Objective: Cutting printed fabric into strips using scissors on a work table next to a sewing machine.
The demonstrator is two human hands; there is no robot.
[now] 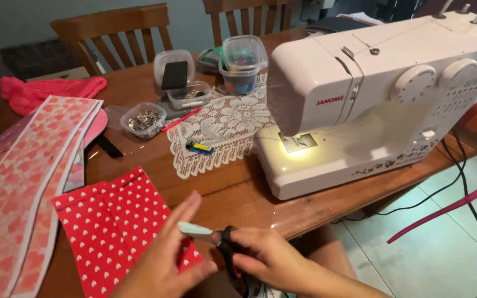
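Down at six o'clock, the right hand [271,256] is closed around the black handles of the scissors [216,243]. The left hand [167,259], fingers loosely extended, touches the blades' tip above the red heart-print fabric [111,221]. At two o'clock stands the white sewing machine [382,94].

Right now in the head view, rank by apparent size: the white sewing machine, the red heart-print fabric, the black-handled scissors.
1. white sewing machine
2. red heart-print fabric
3. black-handled scissors, held in both hands, partly hidden; nearest the camera.
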